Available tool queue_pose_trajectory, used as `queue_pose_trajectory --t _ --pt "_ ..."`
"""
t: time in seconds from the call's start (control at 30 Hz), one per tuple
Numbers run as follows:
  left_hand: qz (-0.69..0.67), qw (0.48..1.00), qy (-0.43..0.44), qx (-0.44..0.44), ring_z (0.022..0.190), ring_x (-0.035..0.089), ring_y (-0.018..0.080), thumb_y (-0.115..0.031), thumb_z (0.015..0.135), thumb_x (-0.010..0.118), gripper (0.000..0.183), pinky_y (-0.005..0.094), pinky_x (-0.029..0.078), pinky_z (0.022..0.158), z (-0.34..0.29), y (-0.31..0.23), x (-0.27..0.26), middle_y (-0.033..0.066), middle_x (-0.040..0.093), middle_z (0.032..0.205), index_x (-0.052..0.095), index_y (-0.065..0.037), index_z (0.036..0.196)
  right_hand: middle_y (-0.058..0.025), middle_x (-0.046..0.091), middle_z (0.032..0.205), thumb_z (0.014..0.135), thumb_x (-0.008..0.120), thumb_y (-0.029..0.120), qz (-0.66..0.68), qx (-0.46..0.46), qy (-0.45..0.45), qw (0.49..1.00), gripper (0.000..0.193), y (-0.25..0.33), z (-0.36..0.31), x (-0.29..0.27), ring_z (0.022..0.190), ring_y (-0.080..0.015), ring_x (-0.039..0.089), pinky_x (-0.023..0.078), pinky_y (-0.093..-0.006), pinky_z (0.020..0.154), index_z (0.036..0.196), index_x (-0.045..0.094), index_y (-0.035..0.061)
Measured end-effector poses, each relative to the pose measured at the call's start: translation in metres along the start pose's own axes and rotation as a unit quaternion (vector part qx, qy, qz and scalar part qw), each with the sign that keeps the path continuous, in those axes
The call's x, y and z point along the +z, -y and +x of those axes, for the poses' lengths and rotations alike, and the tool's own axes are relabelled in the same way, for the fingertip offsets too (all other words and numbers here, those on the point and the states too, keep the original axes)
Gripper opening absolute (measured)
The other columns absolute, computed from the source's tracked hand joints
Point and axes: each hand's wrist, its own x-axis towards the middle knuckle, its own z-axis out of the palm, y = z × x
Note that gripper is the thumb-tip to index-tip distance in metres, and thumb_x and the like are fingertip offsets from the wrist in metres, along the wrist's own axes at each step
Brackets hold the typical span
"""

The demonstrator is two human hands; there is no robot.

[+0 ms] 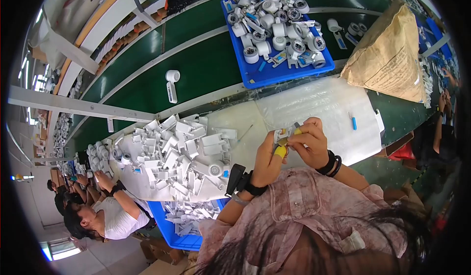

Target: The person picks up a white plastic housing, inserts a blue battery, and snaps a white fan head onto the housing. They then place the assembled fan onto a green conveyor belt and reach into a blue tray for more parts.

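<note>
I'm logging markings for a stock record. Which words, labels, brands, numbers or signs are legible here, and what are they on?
No text here is clear enough to quote.
Brown sack: rows of dark marks like print, too small and blurred to read.
Small white part at the left hand: no legible marking.
Blue tray: no readable label on its visible rim.

A: "Live now: pink shirt, blotchy all over, w/ a stitched rect. panel up front."
B: "Copy. L wrist's got a blk strap, dark boxy unit beside it, plus a thin pale band."
A: "R wrist: blk bands, approx. two."
B: "And yellow cover on L hand, thumb! Long hair hanging loose, too."
</note>
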Motion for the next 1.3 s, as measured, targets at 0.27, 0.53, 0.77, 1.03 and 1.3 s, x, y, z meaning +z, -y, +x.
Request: queue_pose_trajectory --t 0.27,0.53,0.77,1.03,1.3 --pt "0.012 0.999 -0.020 0.040 0.063 0.051 0.0091 0.000 0.087 0.042 0.043 0.0228 0.044 0.055 -0.004 0.010 -0.002 0.0067 0.058 0.091 0.042 0.002 0.130 -0.0027 0.054 0.086 0.064 0.078 0.003 0.013 0.016 0.014 1.000 0.029 0.003 0.011 0.000 0.083 -0.0244 0.047 0.037 -0.0346 0.077 0.089 0.067 0.0132" --pt "0.057 0.998 -0.025 0.008 0.069 0.049 0.0076 -0.011 0.098 0.043 0.032 0.0216 0.042 0.055 -0.004 0.008 -0.011 0.0034 0.054 0.082 0.044 0.002 0.127 -0.0027 0.055 0.083 0.064 0.078 0.004 0.011 0.001 0.056 0.998 0.028 0.000 0.018 0.003 0.083 -0.0243 0.046 0.037 -0.0342 0.077 0.089 0.067 0.0132" --pt "0.073 0.996 -0.054 -0.006 0.064 0.048 0.0077 -0.009 0.097 0.042 0.025 0.0217 0.041 0.053 0.001 -0.001 -0.013 0.0030 0.053 0.076 0.050 0.003 0.118 -0.0021 0.056 0.081 0.066 0.076 0.004 0.010 0.019 0.029 0.999 0.024 0.008 0.022 0.014 0.079 -0.0229 0.049 0.037 -0.0362 0.078 0.087 0.067 0.0123" --pt "0.013 0.991 -0.076 -0.105 0.058 0.056 0.0121 -0.019 0.100 0.039 0.026 0.0249 0.047 0.047 0.033 0.014 -0.058 0.0072 0.060 0.077 0.052 -0.003 0.117 -0.0037 0.060 0.091 0.070 0.074 0.007 0.011 0.053 0.083 0.995 0.023 -0.034 0.030 0.032 0.087 -0.0251 0.057 0.041 -0.0368 0.084 0.091 0.065 0.0128" --pt "0.030 0.945 -0.321 -0.047 0.058 0.059 0.0151 -0.022 0.098 0.038 0.026 0.0289 0.053 0.046 0.129 0.019 -0.196 0.0105 0.063 0.088 0.048 -0.007 0.116 -0.0082 0.058 0.104 0.082 0.062 0.000 -0.017 0.291 -0.208 0.934 0.027 -0.215 0.101 -0.030 0.088 -0.0174 0.061 0.049 -0.0277 0.073 0.109 0.059 0.0035"
